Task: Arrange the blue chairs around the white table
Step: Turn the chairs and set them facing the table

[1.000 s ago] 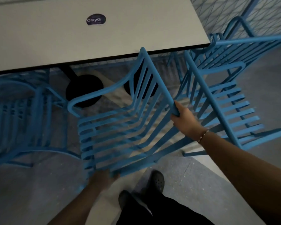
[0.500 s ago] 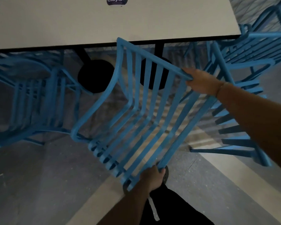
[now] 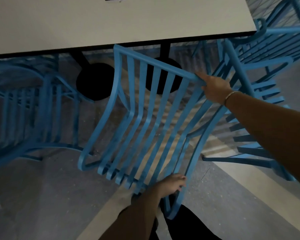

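A blue slatted chair (image 3: pixel 145 118) hangs tilted in front of me, its backrest top just below the near edge of the white table (image 3: pixel 111 23). My right hand (image 3: pixel 215 87) grips the right end of the backrest's top rail. My left hand (image 3: pixel 171 185) holds the front edge of the seat, fingers curled round the slats. A second blue chair (image 3: pixel 33 110) stands at the left, partly under the table. A third blue chair (image 3: pixel 260 66) is at the right, by the table's corner.
Two black round table bases (image 3: pixel 93 82) sit on the grey floor under the table, behind the held chair. A pale stripe (image 3: pixel 249 179) crosses the floor at the right. My dark trousers (image 3: pixel 189 227) are at the bottom edge.
The held chair has turned, its backrest swinging from the right towards the table edge and its seat coming towards me. Both hands kept their hold; the view moved closer to the table.
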`<state>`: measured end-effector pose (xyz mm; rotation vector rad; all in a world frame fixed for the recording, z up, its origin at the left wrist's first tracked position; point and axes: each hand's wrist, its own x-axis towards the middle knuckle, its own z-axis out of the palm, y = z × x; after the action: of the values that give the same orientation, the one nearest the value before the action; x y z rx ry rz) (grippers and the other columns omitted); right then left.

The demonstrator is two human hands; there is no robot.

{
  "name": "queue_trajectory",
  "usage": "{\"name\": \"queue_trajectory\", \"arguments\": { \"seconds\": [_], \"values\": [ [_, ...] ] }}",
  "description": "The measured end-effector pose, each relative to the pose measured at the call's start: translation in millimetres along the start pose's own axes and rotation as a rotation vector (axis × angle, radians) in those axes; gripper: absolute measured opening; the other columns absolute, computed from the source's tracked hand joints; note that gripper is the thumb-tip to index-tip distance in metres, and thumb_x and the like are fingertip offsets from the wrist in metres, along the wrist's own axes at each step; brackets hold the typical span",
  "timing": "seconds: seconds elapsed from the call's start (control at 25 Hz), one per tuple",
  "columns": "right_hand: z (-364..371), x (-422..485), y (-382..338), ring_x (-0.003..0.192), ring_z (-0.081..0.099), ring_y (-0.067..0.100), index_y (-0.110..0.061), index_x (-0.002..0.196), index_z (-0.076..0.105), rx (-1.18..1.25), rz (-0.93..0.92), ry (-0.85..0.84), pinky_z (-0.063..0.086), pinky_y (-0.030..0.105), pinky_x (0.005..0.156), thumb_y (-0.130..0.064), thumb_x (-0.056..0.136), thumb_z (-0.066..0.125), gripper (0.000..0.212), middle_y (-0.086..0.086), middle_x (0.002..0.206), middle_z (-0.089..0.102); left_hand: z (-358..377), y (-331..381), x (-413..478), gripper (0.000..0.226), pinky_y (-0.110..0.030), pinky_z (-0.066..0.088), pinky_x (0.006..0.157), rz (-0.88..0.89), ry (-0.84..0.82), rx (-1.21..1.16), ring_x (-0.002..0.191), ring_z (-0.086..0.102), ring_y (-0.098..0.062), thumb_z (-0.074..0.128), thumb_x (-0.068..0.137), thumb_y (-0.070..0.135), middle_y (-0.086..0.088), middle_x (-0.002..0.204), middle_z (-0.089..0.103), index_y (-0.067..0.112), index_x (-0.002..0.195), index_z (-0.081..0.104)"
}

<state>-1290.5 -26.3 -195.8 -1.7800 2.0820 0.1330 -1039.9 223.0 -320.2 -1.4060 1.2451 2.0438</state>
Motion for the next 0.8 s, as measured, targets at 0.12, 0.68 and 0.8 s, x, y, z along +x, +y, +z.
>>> {"name": "queue_trajectory", "arguments": {
  "seconds": [0.12,0.68,0.8],
  "values": [
    [18,-14,-2,0.113,0.054,0.045,-0.035,0.150,0.033,-0.002,0.031,0.150,0.040,0.055,0.100,-0.017,0.098,0.049,0.057,0.021,0.122,0.058,-47,1,-14,0.038,-0.032,0.049,0.098,0.102,0.120,0.116,0.117,0.059,-0.023,0.044,0.104,0.034,-0.007,0.129,0.060,0.012,0.132,0.058],
    [71,-32,-134,0.124,0.055,0.021,-0.008,0.142,0.047,1.280,0.520,0.226,0.045,0.027,0.096,-0.043,0.094,0.066,0.062,0.004,0.134,0.058,-337,-131,-59,0.058,-0.038,0.053,0.083,-0.147,0.816,0.156,0.104,0.060,-0.030,0.067,0.087,0.053,-0.007,0.122,0.061,0.018,0.130,0.051],
    [56,2,-157,0.114,0.056,0.009,-0.013,0.138,0.051,1.567,0.526,0.260,0.044,0.028,0.097,-0.067,0.079,0.069,0.082,-0.008,0.126,0.059,-356,-142,-49,0.055,-0.036,0.051,0.077,-0.192,0.571,0.025,0.098,0.063,-0.025,0.061,0.091,0.055,-0.004,0.117,0.063,0.014,0.126,0.052]
  ]
}}
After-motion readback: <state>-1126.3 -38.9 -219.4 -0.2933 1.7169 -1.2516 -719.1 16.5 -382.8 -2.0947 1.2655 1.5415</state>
